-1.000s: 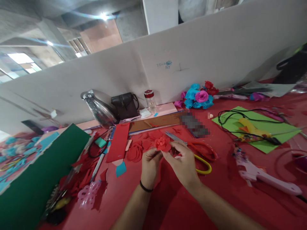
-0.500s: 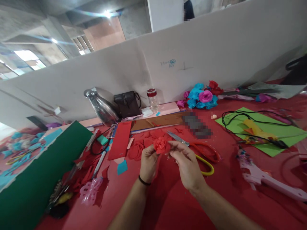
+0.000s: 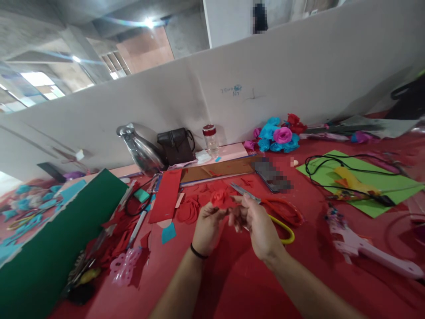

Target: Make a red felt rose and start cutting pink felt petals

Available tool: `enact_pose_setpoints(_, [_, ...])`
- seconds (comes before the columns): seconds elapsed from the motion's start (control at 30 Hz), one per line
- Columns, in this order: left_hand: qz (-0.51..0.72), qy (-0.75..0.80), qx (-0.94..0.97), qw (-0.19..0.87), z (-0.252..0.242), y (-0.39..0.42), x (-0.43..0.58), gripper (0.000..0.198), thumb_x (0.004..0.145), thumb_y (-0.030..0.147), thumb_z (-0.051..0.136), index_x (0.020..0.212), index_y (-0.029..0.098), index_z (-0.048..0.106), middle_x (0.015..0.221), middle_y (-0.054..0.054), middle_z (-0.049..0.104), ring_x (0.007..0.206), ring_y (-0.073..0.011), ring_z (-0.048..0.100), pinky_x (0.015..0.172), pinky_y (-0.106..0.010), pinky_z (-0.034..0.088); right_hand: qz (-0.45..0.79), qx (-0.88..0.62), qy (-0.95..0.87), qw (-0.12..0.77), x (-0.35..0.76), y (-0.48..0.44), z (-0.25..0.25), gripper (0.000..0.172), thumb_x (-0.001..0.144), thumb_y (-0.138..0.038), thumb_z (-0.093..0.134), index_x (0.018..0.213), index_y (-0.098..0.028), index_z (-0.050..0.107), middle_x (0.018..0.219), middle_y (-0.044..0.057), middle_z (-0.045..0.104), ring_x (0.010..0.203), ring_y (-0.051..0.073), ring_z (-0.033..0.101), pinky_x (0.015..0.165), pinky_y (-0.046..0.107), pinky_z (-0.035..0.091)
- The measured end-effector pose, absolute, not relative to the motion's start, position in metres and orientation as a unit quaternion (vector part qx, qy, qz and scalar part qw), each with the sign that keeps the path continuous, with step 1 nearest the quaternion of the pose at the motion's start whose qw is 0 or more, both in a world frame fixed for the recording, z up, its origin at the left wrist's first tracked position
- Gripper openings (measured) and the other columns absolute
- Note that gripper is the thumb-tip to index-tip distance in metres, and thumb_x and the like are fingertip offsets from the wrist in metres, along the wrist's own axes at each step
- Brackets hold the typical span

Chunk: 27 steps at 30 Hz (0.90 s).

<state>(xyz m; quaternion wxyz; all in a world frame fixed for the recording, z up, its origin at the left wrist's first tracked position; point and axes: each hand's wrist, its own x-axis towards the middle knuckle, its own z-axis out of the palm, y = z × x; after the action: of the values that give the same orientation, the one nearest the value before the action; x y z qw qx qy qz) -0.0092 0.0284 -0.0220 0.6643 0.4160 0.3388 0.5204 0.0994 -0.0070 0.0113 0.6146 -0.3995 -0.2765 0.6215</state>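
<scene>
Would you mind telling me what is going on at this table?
A person's left hand holds a red flower by its underside over the red tabletop. The right hand is close beside it; whether it touches the flower is unclear. Scissors lie by the right hand, and a pink glue gun lies farther right.

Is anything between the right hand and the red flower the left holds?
Nothing visible: the right hand is close beside the red flower, held in the left hand. The scissors lie beyond the right hand, not between them.
</scene>
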Motion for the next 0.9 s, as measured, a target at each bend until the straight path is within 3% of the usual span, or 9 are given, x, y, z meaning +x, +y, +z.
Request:
enact_pose_setpoints(0.13, [0.496,0.312,0.312,0.748,-0.017,0.027,-0.01,0.023,0.061,0.022,0.08,0.069,0.014,0.06,0.065,0.002,0.059,0.056,-0.0068,0.053,0.059,-0.02,0.046,0.568,-0.446,-0.271,0.636,0.101,-0.003,0.007,0.034,0.071,-0.051,0.062,0.072,-0.017,0.064,0.046,-0.004,0.052,0.042,0.009,0.039,0.043,0.023,0.029])
enact_pose_setpoints(0.27, [0.478,0.301,0.266,0.782,-0.012,0.024,-0.01,0.02,0.064,0.017,0.078,0.074,0.015,0.061,0.066,0.002,0.058,0.053,-0.0045,0.049,0.06,-0.019,0.046,0.545,-0.448,-0.295,0.645,0.101,0.001,0.002,0.024,0.065,-0.041,0.072,0.064,-0.018,0.063,0.052,-0.005,0.053,0.047,0.008,0.042,0.046,0.022,0.033])
enact_pose_setpoints(0.4, [0.458,0.273,0.22,0.817,-0.013,0.023,-0.01,0.012,0.069,0.013,0.073,0.073,0.012,0.061,0.065,0.002,0.057,0.046,-0.001,0.04,0.058,-0.017,0.045,0.585,-0.431,-0.29,0.623,0.099,0.001,0.001,0.027,0.061,-0.041,0.076,0.072,-0.018,0.068,0.063,-0.002,0.062,0.056,0.01,0.052,0.053,0.023,0.041])
enact_pose_setpoints(0.5, [0.448,0.267,0.185,0.833,-0.013,0.023,-0.01,0.005,0.074,0.006,0.065,0.073,0.011,0.062,0.065,0.001,0.055,0.044,0.0001,0.034,0.05,-0.013,0.038,0.582,-0.442,-0.272,0.626,0.099,0.001,0.001,0.026,0.059,-0.038,0.078,0.073,-0.018,0.068,0.064,-0.002,0.063,0.057,0.009,0.053,0.053,0.022,0.041])
enact_pose_setpoints(0.63, [0.436,0.26,0.176,0.844,-0.008,0.022,-0.012,0.01,0.077,0.003,0.057,0.073,0.01,0.062,0.064,0.0,0.052,0.045,-0.0013,0.032,0.044,-0.012,0.03,0.58,-0.439,-0.243,0.642,0.1,0.002,0.002,0.029,0.052,-0.032,0.082,0.073,-0.019,0.067,0.065,-0.004,0.062,0.059,0.009,0.053,0.056,0.021,0.04])
enact_pose_setpoints(0.9, [0.418,0.247,0.188,0.854,-0.007,0.023,-0.014,0.007,0.073,0.006,0.059,0.067,0.01,0.057,0.057,0.002,0.043,0.044,-0.0024,0.024,0.04,-0.012,0.025,0.574,-0.444,-0.243,0.644,0.096,-0.002,0.008,0.028,0.049,-0.03,0.081,0.07,-0.019,0.065,0.063,-0.004,0.062,0.059,0.009,0.052,0.055,0.021,0.038])
